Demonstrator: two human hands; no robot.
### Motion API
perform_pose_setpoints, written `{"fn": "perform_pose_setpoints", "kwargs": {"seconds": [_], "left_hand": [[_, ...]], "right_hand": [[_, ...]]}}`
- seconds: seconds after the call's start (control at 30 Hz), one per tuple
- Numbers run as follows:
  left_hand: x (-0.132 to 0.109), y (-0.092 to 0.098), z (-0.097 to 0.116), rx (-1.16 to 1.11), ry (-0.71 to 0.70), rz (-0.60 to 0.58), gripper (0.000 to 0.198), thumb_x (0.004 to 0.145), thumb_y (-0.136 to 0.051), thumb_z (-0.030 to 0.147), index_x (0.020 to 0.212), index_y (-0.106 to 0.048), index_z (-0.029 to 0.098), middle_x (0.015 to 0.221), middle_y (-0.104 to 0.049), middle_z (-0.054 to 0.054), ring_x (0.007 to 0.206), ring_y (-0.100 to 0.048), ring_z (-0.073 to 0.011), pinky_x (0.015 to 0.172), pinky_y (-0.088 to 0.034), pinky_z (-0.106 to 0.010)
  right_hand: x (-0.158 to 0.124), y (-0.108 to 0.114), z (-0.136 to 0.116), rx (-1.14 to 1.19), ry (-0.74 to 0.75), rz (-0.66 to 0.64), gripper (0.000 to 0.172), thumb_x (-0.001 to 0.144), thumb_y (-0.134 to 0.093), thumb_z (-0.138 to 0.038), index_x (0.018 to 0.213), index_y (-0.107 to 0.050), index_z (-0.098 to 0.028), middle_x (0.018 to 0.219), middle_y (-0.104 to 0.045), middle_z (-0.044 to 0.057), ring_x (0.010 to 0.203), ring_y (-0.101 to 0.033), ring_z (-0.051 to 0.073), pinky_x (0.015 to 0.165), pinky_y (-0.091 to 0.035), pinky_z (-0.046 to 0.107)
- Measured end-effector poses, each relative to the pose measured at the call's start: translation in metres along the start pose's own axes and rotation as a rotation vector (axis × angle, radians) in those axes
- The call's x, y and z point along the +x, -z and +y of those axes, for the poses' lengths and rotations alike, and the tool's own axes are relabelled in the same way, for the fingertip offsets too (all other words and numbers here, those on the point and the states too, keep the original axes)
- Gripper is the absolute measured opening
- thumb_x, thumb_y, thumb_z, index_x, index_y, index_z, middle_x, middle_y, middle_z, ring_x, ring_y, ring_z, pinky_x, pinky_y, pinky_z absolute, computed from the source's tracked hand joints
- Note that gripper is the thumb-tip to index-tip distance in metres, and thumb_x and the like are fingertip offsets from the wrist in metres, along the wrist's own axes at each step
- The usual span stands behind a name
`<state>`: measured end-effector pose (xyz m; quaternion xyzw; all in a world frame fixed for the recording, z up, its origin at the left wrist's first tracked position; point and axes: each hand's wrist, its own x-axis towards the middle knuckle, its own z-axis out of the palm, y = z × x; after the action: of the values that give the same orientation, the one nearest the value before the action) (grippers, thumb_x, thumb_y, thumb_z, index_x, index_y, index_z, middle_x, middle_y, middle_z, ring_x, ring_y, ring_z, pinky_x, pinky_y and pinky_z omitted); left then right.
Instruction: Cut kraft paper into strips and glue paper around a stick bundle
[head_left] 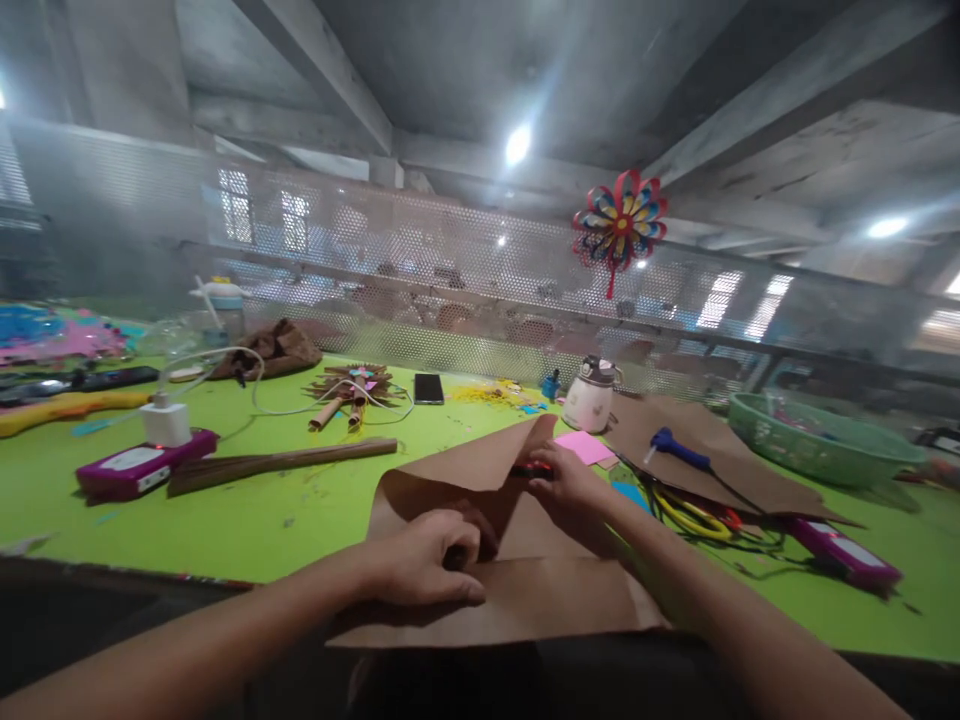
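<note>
A large sheet of brown paper (517, 590) lies folded on the green table (285, 500) in front of me, one flap raised toward the back. My left hand (427, 560) rests on the near part of the sheet with its fingers curled under, pinching a fold. My right hand (566, 480) is further back at the raised flap, closed round a small red and black tool (529, 468) that meets the paper's edge. What kind of tool it is stays unclear.
A long brown paper roll (281, 462), two purple power strips (142, 470) (844, 552), a phone (428, 388), a blue glue gun (679, 450) with cables, a pink paper square (585, 446), a white pot (590, 395) and a green basket (817, 440) lie around. A paper pinwheel (619, 222) hangs on the mesh screen behind.
</note>
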<state>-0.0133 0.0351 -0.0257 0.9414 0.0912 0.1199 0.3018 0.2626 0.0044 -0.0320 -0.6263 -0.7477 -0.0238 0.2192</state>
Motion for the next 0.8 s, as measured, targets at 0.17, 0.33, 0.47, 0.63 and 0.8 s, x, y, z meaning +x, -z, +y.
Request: {"fn": "perform_pose_setpoints", "kwargs": {"seconds": [0.17, 0.33, 0.47, 0.63, 0.8], "left_hand": [[0.001, 0.002, -0.007, -0.142, 0.045, 0.039, 0.04, 0.077, -0.063, 0.044, 0.061, -0.035, 0.019, 0.094, -0.064, -0.002, 0.085, -0.054, -0.0152, 0.077, -0.041, -0.026], [0.002, 0.002, -0.009, -0.224, 0.076, 0.021, 0.037, 0.076, -0.062, 0.042, 0.062, -0.038, 0.019, 0.094, -0.064, -0.002, 0.085, -0.055, -0.0152, 0.075, -0.041, -0.026], [0.002, 0.001, -0.009, -0.218, 0.103, 0.029, 0.033, 0.074, -0.064, 0.038, 0.062, -0.04, 0.019, 0.094, -0.064, -0.002, 0.084, -0.055, -0.0159, 0.075, -0.041, -0.026], [0.001, -0.001, -0.01, -0.212, 0.153, 0.031, 0.024, 0.072, -0.064, 0.032, 0.067, -0.044, 0.019, 0.097, -0.063, -0.001, 0.084, -0.054, -0.0152, 0.075, -0.041, -0.026], [0.002, 0.0, -0.009, -0.187, 0.144, 0.018, 0.02, 0.074, -0.062, 0.025, 0.066, -0.044, 0.019, 0.093, -0.061, 0.0, 0.084, -0.053, -0.0147, 0.075, -0.04, -0.025]], "right_hand": [[0.006, 0.0, 0.02, -0.038, 0.019, 0.023, 0.014, 0.078, -0.064, -0.023, 0.088, -0.07, -0.016, 0.1, -0.06, 0.009, 0.092, -0.056, 0.02, 0.079, -0.047, 0.032], [0.024, 0.035, 0.028, -0.12, 0.121, 0.061, 0.01, 0.072, -0.071, -0.024, 0.079, -0.071, -0.016, 0.139, -0.042, 0.013, 0.127, -0.035, 0.029, 0.105, -0.028, 0.047], [0.062, 0.064, 0.02, -0.225, 0.266, 0.072, 0.012, 0.072, -0.073, -0.029, 0.074, -0.071, -0.018, 0.148, -0.034, 0.01, 0.133, -0.026, 0.032, 0.105, -0.026, 0.053], [0.106, 0.066, 0.016, -0.209, 0.175, -0.111, 0.013, 0.065, -0.077, -0.025, 0.072, -0.07, -0.016, 0.126, -0.056, 0.01, 0.111, -0.05, 0.026, 0.092, -0.042, 0.04], [0.106, 0.056, 0.029, -0.188, 0.054, -0.169, 0.017, 0.064, -0.075, -0.028, 0.068, -0.067, -0.015, 0.072, -0.063, 0.002, 0.066, -0.055, 0.014, 0.059, -0.042, 0.023]]}}
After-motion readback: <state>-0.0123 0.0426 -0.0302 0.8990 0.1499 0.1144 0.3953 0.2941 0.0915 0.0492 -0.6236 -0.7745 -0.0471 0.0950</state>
